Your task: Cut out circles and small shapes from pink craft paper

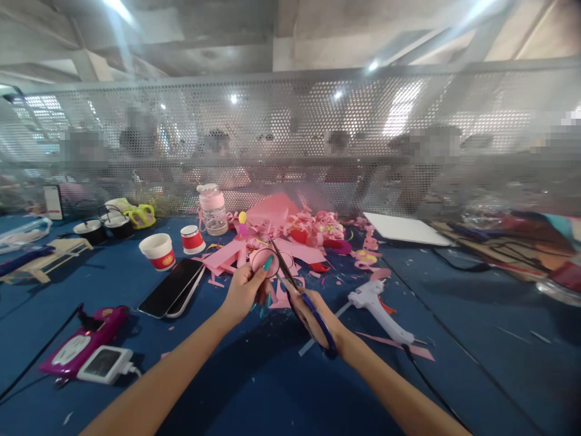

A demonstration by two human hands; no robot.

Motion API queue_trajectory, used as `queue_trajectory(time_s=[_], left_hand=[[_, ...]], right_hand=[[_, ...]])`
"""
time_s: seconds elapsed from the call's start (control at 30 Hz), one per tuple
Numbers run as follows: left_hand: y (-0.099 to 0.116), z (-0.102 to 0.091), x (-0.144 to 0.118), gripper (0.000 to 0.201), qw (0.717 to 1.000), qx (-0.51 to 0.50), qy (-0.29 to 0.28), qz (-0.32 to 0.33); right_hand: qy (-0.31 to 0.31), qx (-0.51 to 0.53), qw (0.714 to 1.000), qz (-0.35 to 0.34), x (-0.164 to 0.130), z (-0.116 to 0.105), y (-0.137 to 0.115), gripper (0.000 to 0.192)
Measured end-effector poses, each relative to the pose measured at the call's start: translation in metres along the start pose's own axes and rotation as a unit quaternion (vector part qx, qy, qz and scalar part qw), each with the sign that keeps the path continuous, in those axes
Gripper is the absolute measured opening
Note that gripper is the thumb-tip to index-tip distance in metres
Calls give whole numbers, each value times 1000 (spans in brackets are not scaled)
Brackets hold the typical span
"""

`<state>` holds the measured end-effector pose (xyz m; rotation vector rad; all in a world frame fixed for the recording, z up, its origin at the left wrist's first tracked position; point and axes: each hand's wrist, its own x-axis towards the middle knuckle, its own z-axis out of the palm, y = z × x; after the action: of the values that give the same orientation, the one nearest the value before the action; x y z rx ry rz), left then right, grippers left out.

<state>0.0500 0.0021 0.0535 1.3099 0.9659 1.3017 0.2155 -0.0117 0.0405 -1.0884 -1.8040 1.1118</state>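
Near the middle of the blue counter [454,290], held just above the surface: a small pink paper piece [265,262] marked with a dark drawn circle, flat, pale pink, edge ragged where already trimmed. Left hand [242,290] closed on that piece, thumb and teal-painted fingertips pinching its near edge. Right hand [313,312] wrapped through the blue loops of the scissors [297,290], dark blades parted and laid against the right side of the pink paper piece. Both hands close together, nearly touching.

Just beyond, further off: a heap of pink paper scraps [295,233], strips and curls, some red and yellow bits mixed in. Right of the hands, lying on its side: a white glue gun [379,309] with a black cord trailing toward the near right. Left of the hands: two phones [172,287] stacked, dark screens up. Further left and further off: two white paper cups with red bands [158,249]; printing on the bands too small to read. Behind them a clear jar with a pink lid [212,209]. Near left: a magenta device [82,342] beside a white charger block [104,363], markings unreadable. Far side closed off by a perforated metal screen [290,121], blurred people behind it.
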Motion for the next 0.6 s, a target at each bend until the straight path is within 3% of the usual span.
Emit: queue_trajectory(time_s=[0.6], left_hand=[[-1,0,1,45,999,34,-3,5]], right_hand=[[-4,-17,1000,-6,-1,-1,-9,46]])
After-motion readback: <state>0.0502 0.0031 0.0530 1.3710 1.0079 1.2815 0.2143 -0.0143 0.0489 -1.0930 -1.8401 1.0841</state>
